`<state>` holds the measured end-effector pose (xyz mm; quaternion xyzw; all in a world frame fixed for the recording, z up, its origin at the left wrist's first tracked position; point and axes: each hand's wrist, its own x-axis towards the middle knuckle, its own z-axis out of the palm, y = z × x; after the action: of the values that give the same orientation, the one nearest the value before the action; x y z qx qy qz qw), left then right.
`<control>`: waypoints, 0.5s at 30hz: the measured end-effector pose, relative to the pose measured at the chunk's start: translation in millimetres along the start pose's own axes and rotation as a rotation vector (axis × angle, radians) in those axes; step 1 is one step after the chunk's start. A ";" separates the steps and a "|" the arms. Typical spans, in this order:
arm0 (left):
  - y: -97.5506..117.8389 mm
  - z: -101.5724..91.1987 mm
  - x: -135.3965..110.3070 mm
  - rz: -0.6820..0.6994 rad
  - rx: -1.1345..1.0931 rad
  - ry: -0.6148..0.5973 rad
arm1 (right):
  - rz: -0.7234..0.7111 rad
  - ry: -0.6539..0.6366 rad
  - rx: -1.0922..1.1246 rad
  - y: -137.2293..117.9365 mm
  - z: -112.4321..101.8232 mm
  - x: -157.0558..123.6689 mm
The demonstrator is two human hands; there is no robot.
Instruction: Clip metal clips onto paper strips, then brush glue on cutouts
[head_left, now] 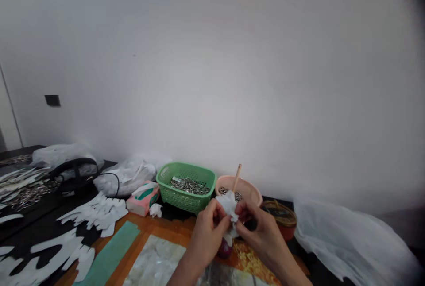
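A crumpled white tissue [228, 202] is pinched between the fingertips of both my hands, above the work surface. My left hand [208, 228] grips its left side with thumb and fingers together. On the other side, my right hand [258, 223] closes thumb and fingers on the tissue's edge. A thin wooden stick [237, 177] rises behind the tissue; whether it is held or stands in the bowl, I cannot tell. Below the fingers shows a dark red round object [225, 249], partly hidden. Yellow shreds or scraps [250, 263] lie under my right wrist.
A green basket [186, 201] and a pink bowl [254, 194] hold metal pieces. Left are a tissue box [142, 199], white cut shapes [94, 213] and a green strip [109, 250]. A round reddish-brown container [282, 217] and clear plastic [352, 237] lie right. A wall stands behind.
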<state>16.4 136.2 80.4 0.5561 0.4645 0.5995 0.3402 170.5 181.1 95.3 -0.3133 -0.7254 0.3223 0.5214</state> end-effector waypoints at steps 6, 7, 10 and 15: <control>3.7 -11.9 8.4 -0.145 -0.336 -0.054 | 0.057 0.075 0.119 12.6 -5.6 6.0; 3.5 -13.4 10.1 -0.172 -0.385 -0.049 | 0.065 0.062 0.147 13.4 -6.2 6.5; 3.2 -15.1 12.7 -0.224 -0.505 -0.044 | 0.095 0.017 0.212 12.3 -6.3 5.8; 4.9 -15.4 12.7 -0.298 -0.657 -0.057 | 0.136 0.010 0.257 5.7 -6.5 2.9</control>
<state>-0.1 143.6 90.2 0.3597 0.3133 0.6448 0.5973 176.7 187.7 94.0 -0.2939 -0.6526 0.4454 0.5380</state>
